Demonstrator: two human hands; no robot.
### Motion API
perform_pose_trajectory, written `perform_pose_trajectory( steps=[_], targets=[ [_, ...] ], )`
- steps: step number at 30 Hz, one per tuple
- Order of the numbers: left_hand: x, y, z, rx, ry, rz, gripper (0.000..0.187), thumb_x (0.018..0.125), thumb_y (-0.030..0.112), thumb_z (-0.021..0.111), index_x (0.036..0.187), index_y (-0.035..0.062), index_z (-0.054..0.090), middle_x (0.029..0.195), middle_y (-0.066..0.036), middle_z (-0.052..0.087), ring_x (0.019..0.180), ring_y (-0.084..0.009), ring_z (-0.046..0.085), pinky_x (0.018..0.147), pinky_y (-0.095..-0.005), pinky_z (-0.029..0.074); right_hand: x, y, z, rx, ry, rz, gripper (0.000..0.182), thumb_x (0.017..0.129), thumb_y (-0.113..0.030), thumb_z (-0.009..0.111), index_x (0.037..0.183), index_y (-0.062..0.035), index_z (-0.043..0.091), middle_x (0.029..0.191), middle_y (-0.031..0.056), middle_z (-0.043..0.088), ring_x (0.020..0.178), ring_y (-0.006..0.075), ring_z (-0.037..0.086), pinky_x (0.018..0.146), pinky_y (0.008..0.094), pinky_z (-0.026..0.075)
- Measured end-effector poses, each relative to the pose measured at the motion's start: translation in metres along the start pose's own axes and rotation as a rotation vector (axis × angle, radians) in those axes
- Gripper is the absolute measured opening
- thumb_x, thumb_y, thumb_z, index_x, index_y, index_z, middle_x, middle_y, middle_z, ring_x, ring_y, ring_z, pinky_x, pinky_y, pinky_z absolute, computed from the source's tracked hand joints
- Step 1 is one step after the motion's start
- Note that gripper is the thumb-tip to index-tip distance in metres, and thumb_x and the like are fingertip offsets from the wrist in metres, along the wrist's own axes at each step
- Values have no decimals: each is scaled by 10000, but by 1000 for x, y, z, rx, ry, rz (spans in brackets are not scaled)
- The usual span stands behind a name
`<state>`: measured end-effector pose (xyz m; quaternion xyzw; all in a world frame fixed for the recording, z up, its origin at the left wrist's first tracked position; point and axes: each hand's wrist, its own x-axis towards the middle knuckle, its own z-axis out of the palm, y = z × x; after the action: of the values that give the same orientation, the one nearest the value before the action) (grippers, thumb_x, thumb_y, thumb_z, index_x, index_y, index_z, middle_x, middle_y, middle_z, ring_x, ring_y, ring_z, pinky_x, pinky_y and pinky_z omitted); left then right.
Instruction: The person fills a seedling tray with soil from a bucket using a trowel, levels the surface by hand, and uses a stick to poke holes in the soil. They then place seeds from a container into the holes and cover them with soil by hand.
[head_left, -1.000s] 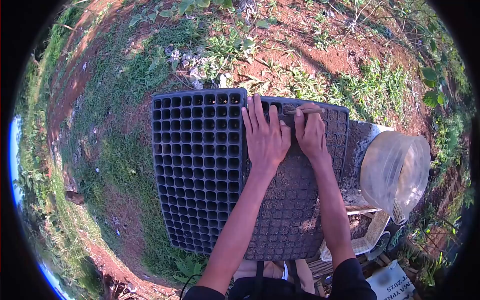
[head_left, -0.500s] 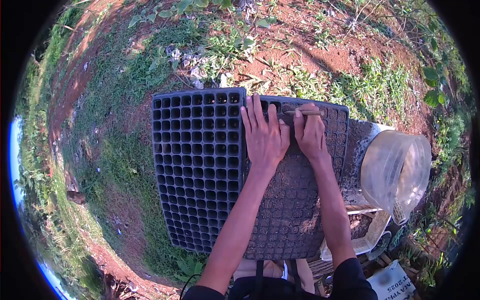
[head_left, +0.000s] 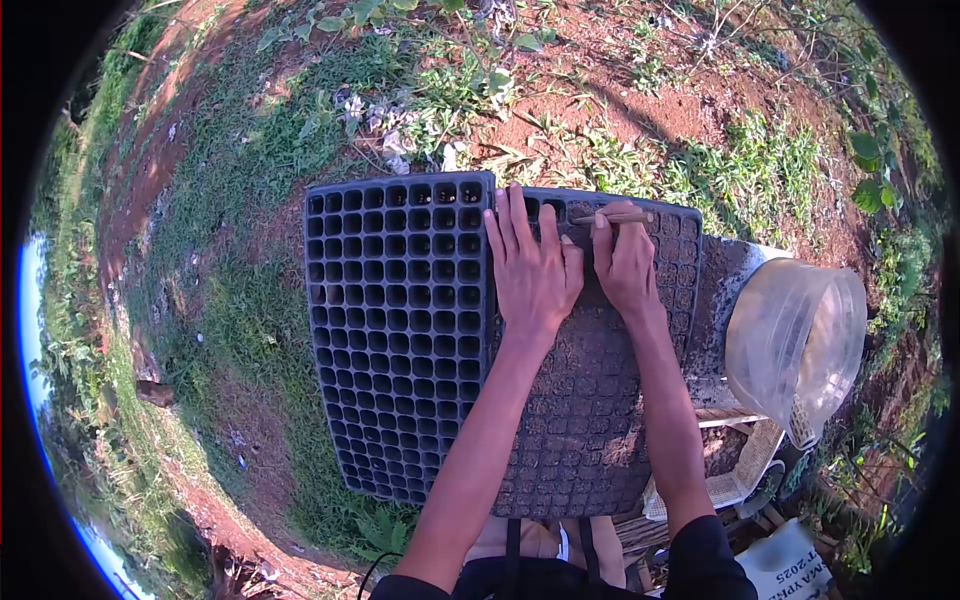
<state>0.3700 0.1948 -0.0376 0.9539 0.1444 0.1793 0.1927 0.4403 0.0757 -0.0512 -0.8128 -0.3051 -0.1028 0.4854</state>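
Observation:
My left hand (head_left: 535,275) lies over the upper left of a soil-filled seedling tray (head_left: 662,210), palm down with its fingers stretched toward the far edge. Close beside it, my right hand (head_left: 628,265) pinches a short wooden stick (head_left: 634,217), held sideways. The stick's tip points left, over the cells in the far rows. Dark soil fills most cells, while a few near my left fingertips show as dark hollows. A second black seedling tray (head_left: 395,182) adjoins on the left, with hollow cells and small pale specks in some of its far right ones.
A translucent plastic tub (head_left: 760,330) stands at the right on a soil-strewn surface (head_left: 712,310). Below it is a pale crate (head_left: 745,480) and a white printed sack (head_left: 785,565). Grass and reddish earth (head_left: 640,130) surround the trays.
The view has shifted slightly. Both hands keep nearly the same place over the soil-filled tray, and the stick in my right hand sits a little more level.

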Motion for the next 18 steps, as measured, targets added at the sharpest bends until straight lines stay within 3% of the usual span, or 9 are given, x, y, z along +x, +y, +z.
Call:
perform_pose_trajectory(
  steps=[6,8,18],
  targets=[
    [0,0,1,-17,14,5,401,940,186,542,1280,-25,511,1525,-302,344,1495,-469,266,1235,-604,201,3,-5,-2,-79,-13,-34,99,988,-22,593,1054,32,542,936,213,610,830,417,599,758,485,496],
    [0,-1,1,-4,23,12,406,942,200,541,1278,-27,516,1520,-310,347,1489,-472,274,1232,-606,202,-1,-1,0,2,45,63,97,995,-23,591,1056,33,542,931,214,617,823,419,617,738,478,501],
    [0,-2,5,9,46,21,414,945,207,535,1280,-35,519,1503,-311,371,1473,-469,297,1233,-601,198,3,-6,0,-5,22,91,120,998,-21,593,1085,40,536,919,234,628,817,441,631,724,478,509]
  ],
)
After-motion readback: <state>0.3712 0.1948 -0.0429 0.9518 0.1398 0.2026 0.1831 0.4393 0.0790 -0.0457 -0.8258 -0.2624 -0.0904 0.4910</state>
